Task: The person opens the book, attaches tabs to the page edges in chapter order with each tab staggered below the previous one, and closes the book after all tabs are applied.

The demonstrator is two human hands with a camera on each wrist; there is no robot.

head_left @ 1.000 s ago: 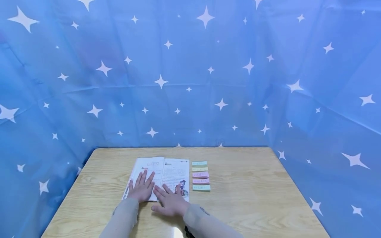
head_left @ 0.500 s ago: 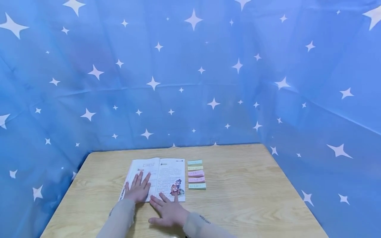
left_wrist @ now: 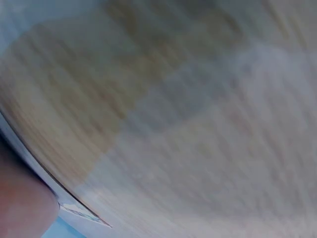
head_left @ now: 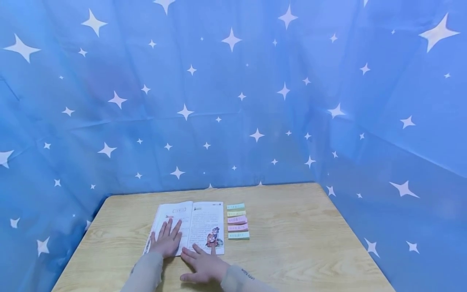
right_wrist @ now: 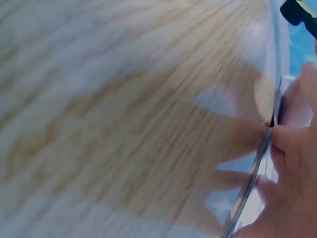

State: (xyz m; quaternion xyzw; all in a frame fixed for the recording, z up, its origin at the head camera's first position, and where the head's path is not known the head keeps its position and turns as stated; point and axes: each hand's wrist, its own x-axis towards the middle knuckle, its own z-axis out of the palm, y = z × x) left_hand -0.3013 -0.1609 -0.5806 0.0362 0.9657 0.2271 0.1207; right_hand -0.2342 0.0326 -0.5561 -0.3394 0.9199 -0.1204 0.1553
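An open book (head_left: pixel 205 219) with printed pages lies on the wooden table, a coloured cartoon figure at the lower corner of its right page. My left hand (head_left: pixel 167 240) rests on the left page, fingers spread and straight. Over the lower edge of the right page reaches my right hand (head_left: pixel 205 265), its fingers extended and its thumb out to the left above the table. In the right wrist view, the fingers of the right hand (right_wrist: pixel 292 163) meet the book's edge. The left wrist view shows only a blurred part of the left hand (left_wrist: pixel 25 206) beside the book's edge.
Right of the book, several sticky note strips (head_left: pixel 238 221) in green, yellow and pink stand in a column, with handwriting on them. The wooden table (head_left: pixel 292 243) extends to the right. A blue curtain (head_left: pixel 226 81) with white stars surrounds its back and sides.
The head view has shifted, so the table first slides left, then sits lower. My right hand has drawn slightly back toward the page's lower edge, uncovering the cartoon. The left hand stays on the page.
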